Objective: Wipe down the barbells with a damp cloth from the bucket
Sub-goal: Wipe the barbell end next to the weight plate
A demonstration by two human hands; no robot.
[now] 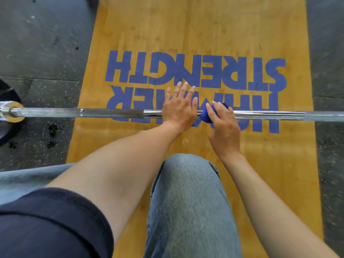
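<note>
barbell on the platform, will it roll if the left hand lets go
Probably. The barbell is a round bar on a flat wooden platform, steadied only by the flat left hand. The plate at its end suggests it is heavy, so it is slow to start.

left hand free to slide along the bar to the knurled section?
Probably yes. The left hand rests flat and open on the barbell, and the knurled section lies just to its left with nothing on the bar between. The right hand with the blue cloth is on the other side.

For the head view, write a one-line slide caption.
Left hand steadies the barbell flat-palmed while the right hand wraps a blue cloth around it.
</note>
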